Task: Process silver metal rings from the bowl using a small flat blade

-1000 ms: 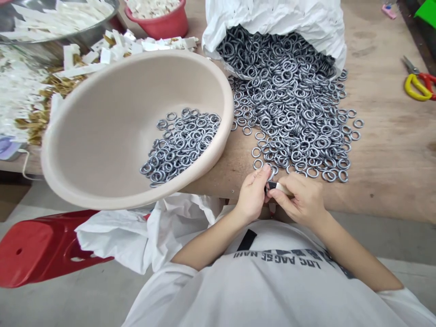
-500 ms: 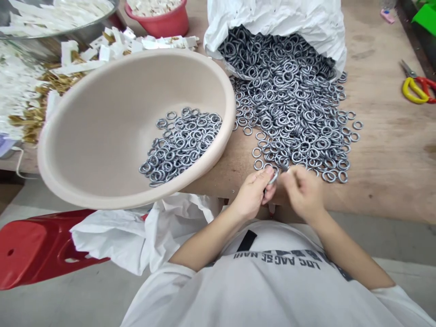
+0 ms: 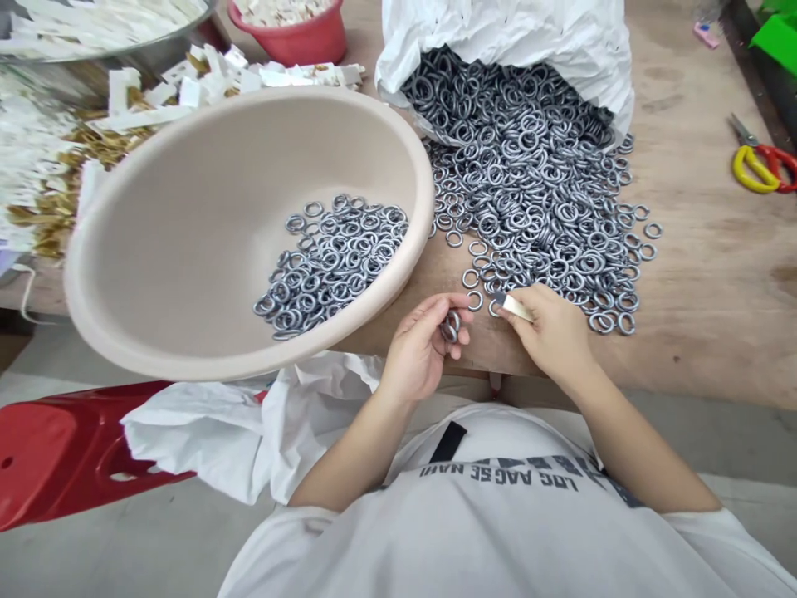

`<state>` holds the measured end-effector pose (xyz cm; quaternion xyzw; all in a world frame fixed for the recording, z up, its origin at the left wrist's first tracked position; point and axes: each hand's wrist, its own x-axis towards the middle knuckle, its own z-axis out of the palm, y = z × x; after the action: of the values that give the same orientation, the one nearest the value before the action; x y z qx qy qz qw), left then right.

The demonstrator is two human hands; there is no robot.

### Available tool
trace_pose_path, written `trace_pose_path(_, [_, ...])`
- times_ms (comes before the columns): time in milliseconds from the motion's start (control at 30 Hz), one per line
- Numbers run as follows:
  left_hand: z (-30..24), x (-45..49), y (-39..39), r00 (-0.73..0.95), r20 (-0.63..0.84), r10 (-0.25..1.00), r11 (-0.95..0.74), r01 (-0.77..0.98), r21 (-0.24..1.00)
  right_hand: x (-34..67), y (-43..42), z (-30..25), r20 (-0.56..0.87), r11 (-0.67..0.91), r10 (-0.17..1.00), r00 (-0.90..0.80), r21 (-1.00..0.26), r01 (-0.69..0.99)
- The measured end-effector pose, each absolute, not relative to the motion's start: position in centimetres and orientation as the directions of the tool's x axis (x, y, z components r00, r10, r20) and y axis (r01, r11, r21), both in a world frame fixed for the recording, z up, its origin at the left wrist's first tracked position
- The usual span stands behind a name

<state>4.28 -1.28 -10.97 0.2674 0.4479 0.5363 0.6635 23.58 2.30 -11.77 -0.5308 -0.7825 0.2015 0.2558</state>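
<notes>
My left hand (image 3: 418,345) is curled palm-up in front of the table edge, holding a few grey rings (image 3: 450,326) in its fingers. To its right, my right hand (image 3: 556,325) grips a short tool (image 3: 518,308) with a pale handle and a dark tip, perhaps a small blade. Just beyond both hands spreads a heap of grey rings (image 3: 541,191), spilling from the mouth of a white sack (image 3: 516,29). A big beige basin (image 3: 168,224) stands left of the heap, tilted toward me, with a pile of similar rings (image 3: 336,266) inside.
Scissors (image 3: 756,162) with yellow and red handles lie at the right. A red bowl (image 3: 292,37), a metal basin (image 3: 137,54) and loose white and brown pieces (image 3: 80,149) crowd the back left. Below the table are a red stool (image 3: 56,457) and white sheeting (image 3: 249,423).
My left hand has moved left, away from my right hand, and its fingers have loosened around the rings. My right hand has turned slightly, so the pale-handled tool now shows.
</notes>
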Motion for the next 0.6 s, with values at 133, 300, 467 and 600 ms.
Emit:
trace_pose_path(133, [-11.4, 6.5, -1.3, 0.083, -0.248, 0.965, 0.261, -0.33, 0.907, 24.4, 1.9, -10.9, 0.029, 0.124, 0.953, -0.302, -0.946, 0.3])
trace_pose_path(300, [-11.9, 8.2, -1.9, 0.095, -0.021, 0.995, 0.022, -0.014, 1.0, 24.5, 0.7, -9.9, -0.089, -0.044, 0.92, -0.382, -0.991, 0.124])
trace_pose_path(467, [-11.9, 8.5, -1.8, 0.003, 0.004, 1.0, -0.004, 0.03, 1.0, 24.4, -0.3, -10.5, -0.031, 0.033, 0.939, -0.343, -0.984, 0.176])
trace_pose_path(600, [-12.3, 8.9, -1.5, 0.011, -0.044, 0.999, 0.045, -0.065, 0.997, 23.8, -0.9, -11.4, 0.141, 0.181, 0.977, -0.162, -0.946, 0.268])
